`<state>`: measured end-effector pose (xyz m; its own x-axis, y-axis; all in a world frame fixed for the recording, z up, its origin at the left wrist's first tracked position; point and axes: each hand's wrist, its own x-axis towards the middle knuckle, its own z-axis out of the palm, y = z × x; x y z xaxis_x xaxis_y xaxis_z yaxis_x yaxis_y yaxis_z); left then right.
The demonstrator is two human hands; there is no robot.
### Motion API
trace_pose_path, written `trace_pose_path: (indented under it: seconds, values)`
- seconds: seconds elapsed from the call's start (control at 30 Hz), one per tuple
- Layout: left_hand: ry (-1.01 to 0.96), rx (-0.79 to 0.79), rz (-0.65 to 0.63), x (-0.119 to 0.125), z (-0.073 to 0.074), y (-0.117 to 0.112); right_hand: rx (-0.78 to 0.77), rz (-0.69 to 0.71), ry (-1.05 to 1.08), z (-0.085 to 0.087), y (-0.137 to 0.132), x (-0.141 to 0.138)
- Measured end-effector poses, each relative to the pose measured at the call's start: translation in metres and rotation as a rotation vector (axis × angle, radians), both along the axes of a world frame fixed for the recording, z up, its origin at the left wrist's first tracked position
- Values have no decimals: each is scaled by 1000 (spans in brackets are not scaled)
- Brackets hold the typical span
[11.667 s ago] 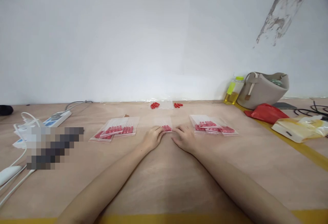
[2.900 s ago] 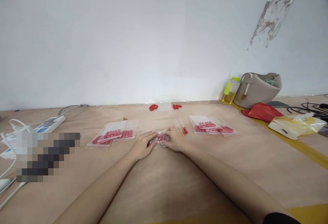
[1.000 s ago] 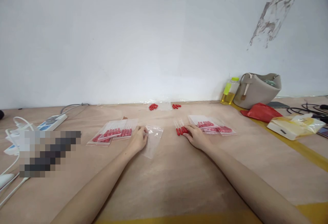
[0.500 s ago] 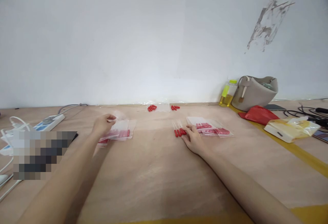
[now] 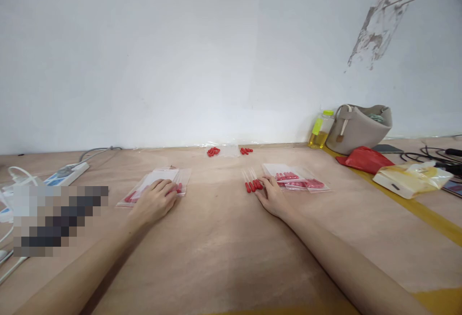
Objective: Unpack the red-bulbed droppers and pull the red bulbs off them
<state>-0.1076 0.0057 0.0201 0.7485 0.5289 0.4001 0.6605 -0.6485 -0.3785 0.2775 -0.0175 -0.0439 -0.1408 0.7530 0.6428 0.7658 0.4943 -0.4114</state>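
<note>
My left hand (image 5: 159, 200) lies palm down, fingers stretched, on a small stack of clear zip bags (image 5: 182, 176) with red-ended pieces inside. White paper shows in the top bag. My right hand (image 5: 274, 197) rests on the table with its thumb apart from its fingers. Its fingertips touch the right end of a row of slim clear sticks with red bulb ends (image 5: 252, 186). Beside its knuckles lie more filled zip bags (image 5: 308, 185), also with red pieces in them.
By the wall are two small heaps of red pieces (image 5: 213, 151) (image 5: 246, 151) with clear plastic between. A bottle (image 5: 319, 132), grey bag (image 5: 361, 132), red pouch (image 5: 368, 159) and yellow-white packet (image 5: 411, 179) stand right. A power strip (image 5: 68, 174) and cables lie left.
My left hand has come down and toward me from above the left bags, where it pinched a clear bag. That bag is out of its fingers. My right hand has stayed in place.
</note>
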Motion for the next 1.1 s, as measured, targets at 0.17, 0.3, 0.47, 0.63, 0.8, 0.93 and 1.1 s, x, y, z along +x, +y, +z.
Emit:
trace_pose_path:
  seconds: [0.17, 0.3, 0.47, 0.63, 0.8, 0.93, 1.1]
  values:
    - [-56, 18, -47, 12, -21, 13, 14, -4, 4, 2, -2, -1]
    - [-278, -28, -118, 62, -33, 17, 59, -5, -17, 3, -3, -2]
    - [-412, -146, -179, 125, -39, 16, 73, -59, -11, 4, -4, -2]
    - [-524, -279, -94, 128, -35, 5, 96, -111, -75, 11, -11, -5]
    - [-597, -402, -64, 113, -32, -1, 95, -208, -139, 20, -26, -14]
    - [-692, -515, -83, 118, -33, -1, 124, -114, -168, 22, -36, -26]
    - [-820, -638, -34, 126, -36, -7, 161, 52, -251, 23, -41, -45]
